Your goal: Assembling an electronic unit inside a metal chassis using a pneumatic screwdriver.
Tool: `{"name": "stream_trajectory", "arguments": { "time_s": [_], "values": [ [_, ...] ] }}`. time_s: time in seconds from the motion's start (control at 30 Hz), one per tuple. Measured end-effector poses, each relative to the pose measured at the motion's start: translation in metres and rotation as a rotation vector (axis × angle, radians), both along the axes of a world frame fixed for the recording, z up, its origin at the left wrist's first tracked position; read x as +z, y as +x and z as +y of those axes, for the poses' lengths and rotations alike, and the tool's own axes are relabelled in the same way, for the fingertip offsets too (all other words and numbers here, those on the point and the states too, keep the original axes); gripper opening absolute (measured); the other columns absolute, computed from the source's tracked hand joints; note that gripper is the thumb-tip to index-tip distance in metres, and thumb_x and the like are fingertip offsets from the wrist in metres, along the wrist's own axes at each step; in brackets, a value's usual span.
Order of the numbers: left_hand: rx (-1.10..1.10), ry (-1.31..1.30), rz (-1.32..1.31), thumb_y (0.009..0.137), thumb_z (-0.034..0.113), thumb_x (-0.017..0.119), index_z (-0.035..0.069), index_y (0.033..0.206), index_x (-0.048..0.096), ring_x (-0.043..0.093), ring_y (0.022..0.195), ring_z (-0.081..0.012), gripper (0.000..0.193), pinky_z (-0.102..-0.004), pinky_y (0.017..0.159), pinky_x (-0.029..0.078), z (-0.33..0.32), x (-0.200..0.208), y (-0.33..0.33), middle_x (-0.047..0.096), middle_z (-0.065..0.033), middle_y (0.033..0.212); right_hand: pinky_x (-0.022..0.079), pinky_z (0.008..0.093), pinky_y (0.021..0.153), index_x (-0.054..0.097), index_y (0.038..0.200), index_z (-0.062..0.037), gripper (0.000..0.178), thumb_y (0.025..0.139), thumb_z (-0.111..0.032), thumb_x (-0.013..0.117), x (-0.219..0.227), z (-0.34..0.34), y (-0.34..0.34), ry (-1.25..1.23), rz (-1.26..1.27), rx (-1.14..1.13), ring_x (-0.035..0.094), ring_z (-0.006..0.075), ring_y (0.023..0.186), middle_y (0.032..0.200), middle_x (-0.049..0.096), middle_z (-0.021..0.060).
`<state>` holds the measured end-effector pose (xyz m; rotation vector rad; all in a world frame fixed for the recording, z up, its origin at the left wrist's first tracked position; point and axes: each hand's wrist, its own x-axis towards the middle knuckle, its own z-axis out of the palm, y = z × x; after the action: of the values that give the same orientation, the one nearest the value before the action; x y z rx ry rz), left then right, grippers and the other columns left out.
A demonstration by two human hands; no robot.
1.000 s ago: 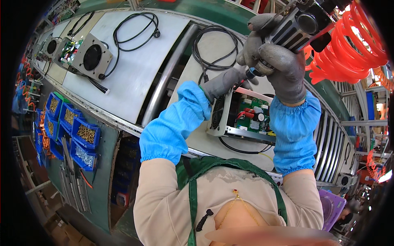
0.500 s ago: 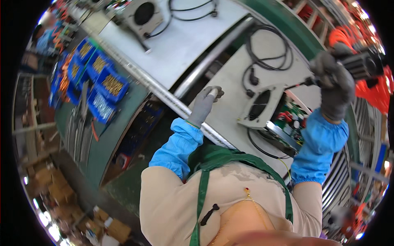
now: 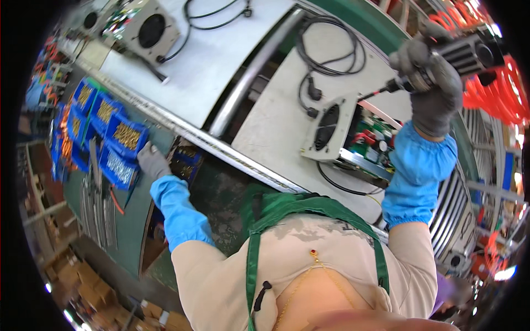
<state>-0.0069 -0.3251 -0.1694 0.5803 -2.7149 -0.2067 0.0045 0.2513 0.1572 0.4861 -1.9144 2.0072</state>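
Head view shows the right hand, in a grey glove, with its fingers wrapped tight round the black powered screwdriver, whose bit points down-left toward the open electronics unit lying just below those fingers on the white board. Far to the left, the gloved left hand reaches down with fingers loosely curled, not plainly gripping anything, just beside the blue parts bins of small fasteners.

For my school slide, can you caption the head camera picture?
Gloved left hand reaches into blue parts bins; right hand holds a power screwdriver above an open electronics unit.
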Motion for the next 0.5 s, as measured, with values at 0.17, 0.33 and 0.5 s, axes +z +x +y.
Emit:
{"name": "stream_trajectory", "arguments": {
  "time_s": [0.17, 0.33, 0.5],
  "values": [
    [0.049, -0.005, -0.178, 0.092, 0.019, 0.062, 0.011, 0.117, 0.069, 0.063, 0.099, -0.0341, 0.027, -0.0424, 0.091, 0.050, -0.002, 0.010, -0.009, 0.065, -0.0173, 0.110, 0.042, 0.0380, 0.080, 0.046, 0.138, 0.0000, 0.054, 0.092, -0.026, 0.056, 0.008, -0.006, 0.003, -0.070, -0.017, -0.086, 0.042, 0.0142, 0.069, 0.078, 0.040, -0.0005],
    [-0.166, 0.831, 0.094, 0.094, 0.011, 0.057, -0.002, 0.123, 0.062, 0.064, 0.099, -0.0244, 0.032, -0.0336, 0.087, 0.053, 0.103, 0.092, -0.008, 0.065, -0.0149, 0.110, 0.033, 0.0281, 0.071, 0.046, 0.140, -0.0002, 0.056, 0.090, -0.020, 0.058, 0.035, -0.001, 0.038, -0.261, 0.248, 0.277, 0.042, 0.0049, 0.062, 0.072, 0.041, -0.0058],
    [-0.821, 1.751, -0.206, 0.090, -0.001, 0.055, -0.004, 0.134, 0.051, 0.063, 0.097, -0.0211, 0.044, -0.0333, 0.085, 0.056, 0.282, 0.172, 0.043, 0.059, -0.0113, 0.106, 0.035, 0.0315, 0.069, 0.041, 0.146, -0.0048, 0.062, 0.089, -0.020, 0.060, 0.030, -0.021, 0.071, -0.386, 0.277, 0.259, 0.041, 0.0080, 0.060, 0.071, 0.041, -0.0059]
  ]
}}
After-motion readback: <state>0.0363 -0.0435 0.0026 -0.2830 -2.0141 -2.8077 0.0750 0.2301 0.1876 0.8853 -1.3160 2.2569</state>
